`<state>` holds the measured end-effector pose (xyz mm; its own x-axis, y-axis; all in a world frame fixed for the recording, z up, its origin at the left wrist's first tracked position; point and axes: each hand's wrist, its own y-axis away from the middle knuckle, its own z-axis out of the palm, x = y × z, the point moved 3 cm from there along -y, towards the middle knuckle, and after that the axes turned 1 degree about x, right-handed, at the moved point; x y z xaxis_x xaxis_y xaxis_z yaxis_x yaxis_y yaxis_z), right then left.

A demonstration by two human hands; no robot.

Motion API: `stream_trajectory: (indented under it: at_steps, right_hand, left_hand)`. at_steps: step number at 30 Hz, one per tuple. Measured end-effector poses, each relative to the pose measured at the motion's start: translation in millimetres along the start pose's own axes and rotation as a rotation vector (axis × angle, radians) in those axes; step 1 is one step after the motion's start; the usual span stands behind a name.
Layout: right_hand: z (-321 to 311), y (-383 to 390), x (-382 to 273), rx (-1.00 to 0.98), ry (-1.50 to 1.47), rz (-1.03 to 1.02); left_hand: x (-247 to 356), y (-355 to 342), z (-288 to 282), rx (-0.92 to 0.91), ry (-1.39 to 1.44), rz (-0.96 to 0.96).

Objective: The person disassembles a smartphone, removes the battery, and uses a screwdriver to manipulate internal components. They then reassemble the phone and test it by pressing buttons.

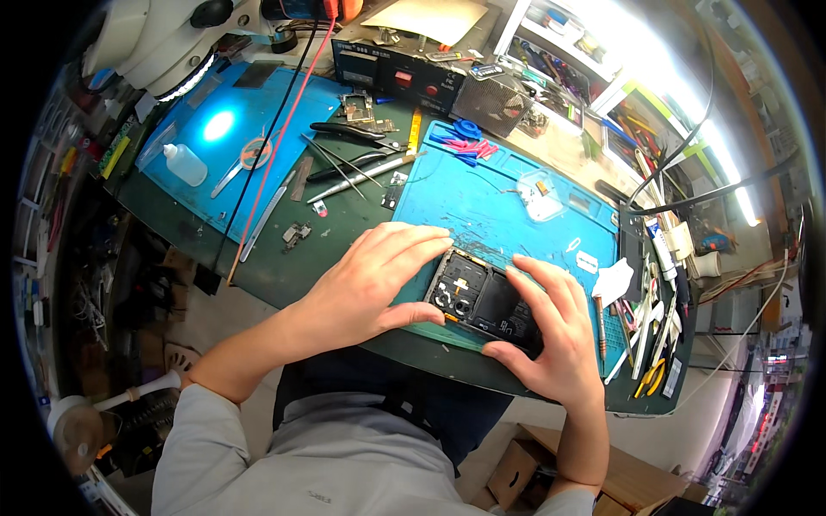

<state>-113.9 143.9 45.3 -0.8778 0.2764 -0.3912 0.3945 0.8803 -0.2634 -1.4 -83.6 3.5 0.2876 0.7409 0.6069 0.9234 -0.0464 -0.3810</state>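
An opened smartphone (470, 291) lies over the blue work mat (465, 191), its inner parts facing up. A black battery fills its middle, and two round camera modules sit at its left end. My left hand (372, 277) grips that end, fingertips at the far corner and thumb at the near edge. Around the right end, my right hand (557, 331) has its fingers on the far edge and its thumb along the near edge, covering part of the phone. No tool is in either hand.
Pliers (348, 131) and tweezers (334, 163) lie left of the mat. A small clear tray (542, 196) sits beyond the phone. At right are several hand tools and yellow-handled cutters (656, 378). A microscope (163, 43) overhangs a second blue mat with a white bottle (185, 165).
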Motion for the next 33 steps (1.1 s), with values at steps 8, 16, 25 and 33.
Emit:
stream_trajectory:
  at_steps: [8, 16, 25, 33]
  right_hand:
    - [19, -25, -10, -0.037, 0.022, -0.034]
    - [20, -23, -9, -0.009, 0.039, 0.014]
    - [24, -23, -6, -0.017, 0.002, 0.031]
    - [23, -25, -4, -0.047, -0.016, 0.04]
  left_hand:
    - [0, 1, 0, -0.01, 0.002, -0.013]
    - [1, 1, 2, -0.005, -0.021, -0.014]
    - [2, -1, 1, -0.012, -0.023, -0.016]
    - [5, -6, -4, -0.067, -0.086, -0.006]
